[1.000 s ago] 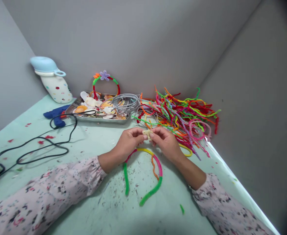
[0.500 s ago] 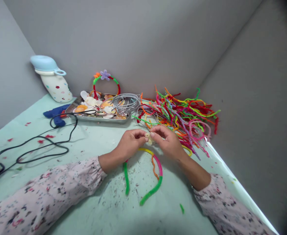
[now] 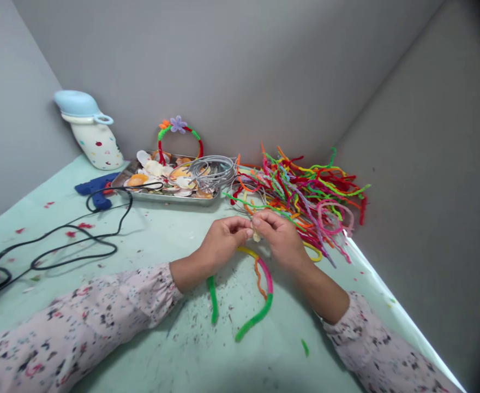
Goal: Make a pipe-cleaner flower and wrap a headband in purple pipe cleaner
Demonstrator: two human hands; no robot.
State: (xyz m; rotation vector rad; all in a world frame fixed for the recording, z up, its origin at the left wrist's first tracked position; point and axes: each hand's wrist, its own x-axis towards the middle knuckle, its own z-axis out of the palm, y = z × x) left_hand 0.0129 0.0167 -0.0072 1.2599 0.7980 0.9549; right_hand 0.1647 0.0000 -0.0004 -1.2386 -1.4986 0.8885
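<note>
My left hand and my right hand meet at the middle of the table, fingertips pinched together. Between them is a small pale yellow pipe cleaner piece, looped and mostly hidden by my fingers. Just below my hands lies a headband wrapped in yellow, pink and green pipe cleaner, its left part partly covered by my left hand. A wavy orange pipe cleaner hangs off its inner right side.
Behind are a metal tray of shells, a flowered headband, grey wire coils and a heap of pipe cleaners. At left are a blue glue gun, its black cord and a bottle. A green scrap lies in front.
My fingertips have shifted slightly around the pale yellow piece, which shows less now. The whole view has moved a little; the headband stays in place on the table.
</note>
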